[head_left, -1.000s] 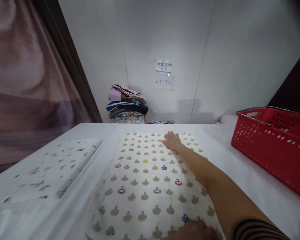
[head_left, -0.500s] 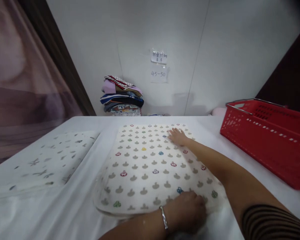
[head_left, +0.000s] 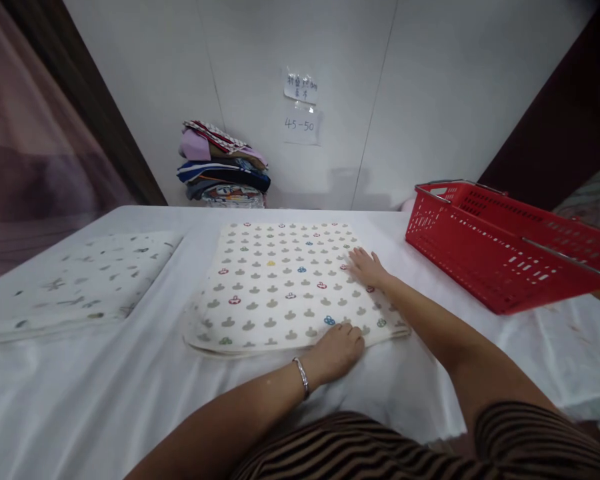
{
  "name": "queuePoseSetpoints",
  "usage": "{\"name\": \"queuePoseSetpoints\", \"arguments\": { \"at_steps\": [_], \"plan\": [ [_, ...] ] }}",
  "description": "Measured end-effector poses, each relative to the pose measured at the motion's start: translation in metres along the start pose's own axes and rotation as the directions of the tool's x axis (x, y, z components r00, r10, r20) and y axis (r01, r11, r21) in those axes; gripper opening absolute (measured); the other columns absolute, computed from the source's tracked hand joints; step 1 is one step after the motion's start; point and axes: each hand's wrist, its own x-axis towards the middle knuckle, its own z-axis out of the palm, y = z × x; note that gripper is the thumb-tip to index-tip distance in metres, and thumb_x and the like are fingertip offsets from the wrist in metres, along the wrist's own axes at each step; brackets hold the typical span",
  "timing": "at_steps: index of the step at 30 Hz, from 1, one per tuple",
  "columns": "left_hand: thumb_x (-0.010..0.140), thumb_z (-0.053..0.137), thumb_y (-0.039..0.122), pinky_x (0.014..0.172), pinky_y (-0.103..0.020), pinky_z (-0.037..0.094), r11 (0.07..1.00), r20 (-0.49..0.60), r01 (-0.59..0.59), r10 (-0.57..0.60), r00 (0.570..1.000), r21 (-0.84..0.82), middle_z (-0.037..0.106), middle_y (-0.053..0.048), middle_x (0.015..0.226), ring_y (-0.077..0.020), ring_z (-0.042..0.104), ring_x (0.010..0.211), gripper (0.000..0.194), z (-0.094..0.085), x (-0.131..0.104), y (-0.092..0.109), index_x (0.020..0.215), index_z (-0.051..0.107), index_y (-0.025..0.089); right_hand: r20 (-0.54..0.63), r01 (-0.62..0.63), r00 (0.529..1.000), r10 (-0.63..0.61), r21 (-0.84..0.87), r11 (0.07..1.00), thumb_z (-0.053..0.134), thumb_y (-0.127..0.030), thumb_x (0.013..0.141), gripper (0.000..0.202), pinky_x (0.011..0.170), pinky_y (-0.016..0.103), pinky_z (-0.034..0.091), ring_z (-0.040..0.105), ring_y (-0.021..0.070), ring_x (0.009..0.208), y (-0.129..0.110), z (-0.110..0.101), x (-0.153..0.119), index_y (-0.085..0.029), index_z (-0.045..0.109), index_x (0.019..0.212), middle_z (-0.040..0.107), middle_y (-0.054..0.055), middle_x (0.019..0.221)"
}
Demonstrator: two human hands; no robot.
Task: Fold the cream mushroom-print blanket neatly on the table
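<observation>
A folded white cloth [head_left: 280, 287] printed with grey and coloured mushroom shapes lies flat in front of me, its layers showing at the near edge. My right hand [head_left: 367, 268] rests on its right side, palm down with the fingers stretched out. At the near edge, toward the right corner, my left hand [head_left: 336, 352] has its fingers curled over the fabric, with the fingertips partly hidden. A silver bracelet [head_left: 301, 377] circles my left wrist. Another folded white cloth [head_left: 95, 277], with a scattered dark print, lies to the left.
A white-covered table [head_left: 145, 387] bears everything. At the right stands a red plastic basket [head_left: 460, 260] with metal handles. A stack of folded fabrics [head_left: 225, 167] sits by the back wall, below and left of a paper sign [head_left: 301, 127]. A pinkish curtain [head_left: 40, 133] hangs on the left.
My view has shifted, so the cloth and basket sit higher in the picture. My right hand has slid nearer along the cloth's right side; my left hand stays at the near edge.
</observation>
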Motion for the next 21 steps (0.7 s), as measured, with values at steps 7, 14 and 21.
{"name": "queuePoseSetpoints", "arguments": {
  "at_steps": [7, 14, 21],
  "plan": [
    [0.09, 0.041, 0.011, 0.075, -0.033, 0.043, 0.999, 0.011, 0.041, -0.042, 0.999, 0.034, 0.058, -0.007, 0.094, -0.0203, 0.052, 0.089, 0.016, -0.002, -0.003, 0.005, 0.097, 0.055, 0.013, -0.139, -0.053, 0.983, 0.118, 0.397, 0.916, 0.03, -0.053, 0.091, 0.064, 0.112, 0.044, 0.02, 0.019, 0.025, 0.14, 0.025, -0.006, -0.081, -0.023, 0.026, 0.147, 0.028, 0.003, 0.151],
    [0.088, 0.04, 0.011, 0.078, -0.034, 0.044, 0.996, 0.023, 0.09, -0.089, 0.996, -0.02, 0.06, -0.008, 0.097, -0.0219, 0.054, 0.093, 0.022, -0.004, -0.003, 0.001, 0.104, 0.056, 0.014, -0.338, 0.274, 0.933, -0.126, 0.435, 0.858, 0.046, -0.035, 0.084, 0.042, 0.102, 0.044, 0.038, 0.048, 0.0259, 0.12, 0.022, 0.002, -0.202, -0.021, 0.057, 0.123, 0.056, 0.01, 0.126],
    [0.083, 0.044, 0.011, 0.075, -0.031, 0.044, 0.952, 0.107, 0.279, -0.267, 0.958, -0.122, 0.064, -0.006, 0.096, -0.0206, 0.057, 0.093, 0.025, -0.015, 0.005, -0.002, 0.103, 0.057, 0.019, -0.47, 0.364, 0.833, -0.292, 0.069, 0.929, 0.045, -0.005, 0.071, 0.051, 0.092, 0.046, 0.044, 0.05, 0.0246, 0.108, 0.012, 0.018, -0.225, -0.017, 0.052, 0.12, 0.056, 0.013, 0.116]
  ]
}}
